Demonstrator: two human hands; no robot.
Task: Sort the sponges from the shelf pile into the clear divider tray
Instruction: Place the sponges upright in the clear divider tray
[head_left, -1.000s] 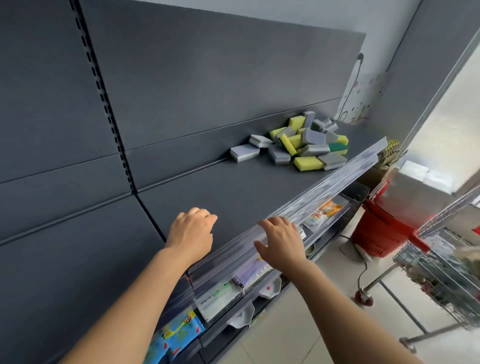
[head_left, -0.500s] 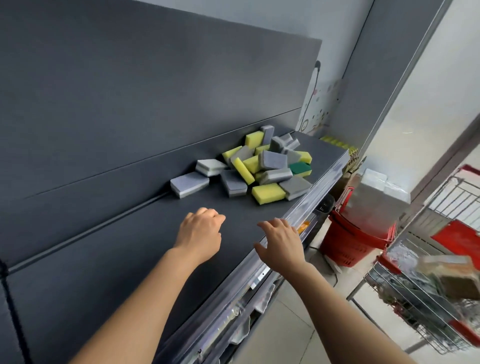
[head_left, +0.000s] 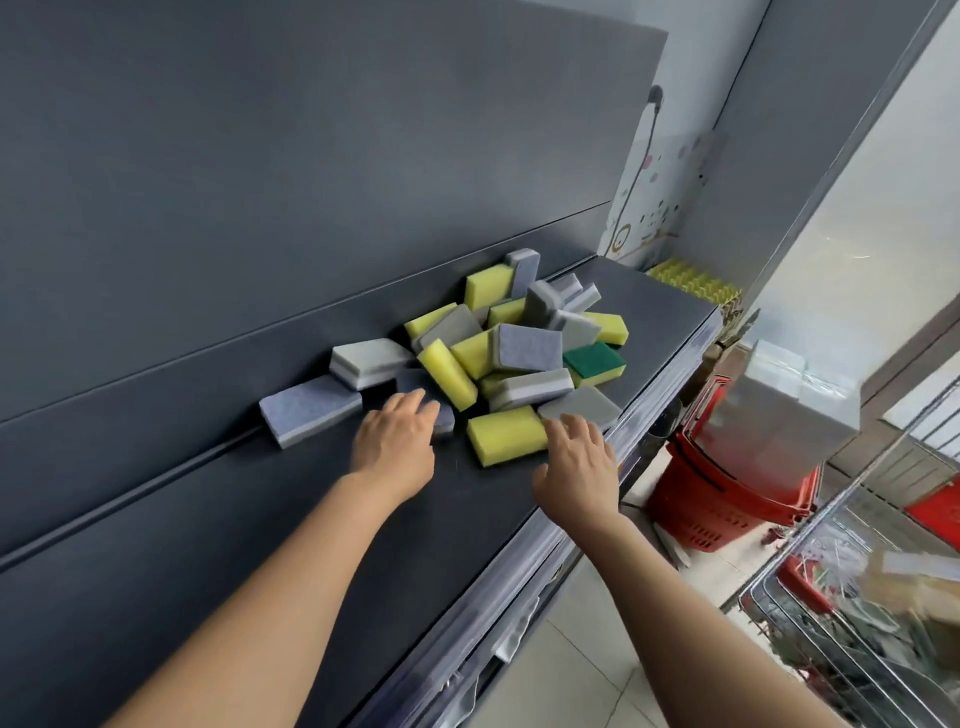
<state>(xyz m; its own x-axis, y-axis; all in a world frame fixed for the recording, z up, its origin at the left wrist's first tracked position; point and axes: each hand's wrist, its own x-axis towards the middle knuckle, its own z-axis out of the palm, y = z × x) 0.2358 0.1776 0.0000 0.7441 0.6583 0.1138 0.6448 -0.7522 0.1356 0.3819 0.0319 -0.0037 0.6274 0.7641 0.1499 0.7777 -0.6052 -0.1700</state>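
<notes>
A loose pile of sponges (head_left: 519, 343), yellow, grey and one green-topped, lies on the dark shelf (head_left: 311, 519) against the back panel. My left hand (head_left: 397, 441) reaches over the near edge of the pile, fingers extended onto a grey sponge (head_left: 415, 379). My right hand (head_left: 579, 462) hovers with fingers spread, its tips at a yellow sponge (head_left: 506, 434) and a grey one (head_left: 582, 405). Neither hand holds anything. No clear divider tray shows on the shelf top.
A clear plastic strip (head_left: 524, 561) runs along the shelf's front edge. Red baskets (head_left: 717, 499) with a white box (head_left: 774, 415) on top stand on the floor at right. A wire cart (head_left: 857, 613) is at the lower right.
Both hands have moved forward from the shelf's front edge to the sponge pile. The camera has come closer and turned toward the pile.
</notes>
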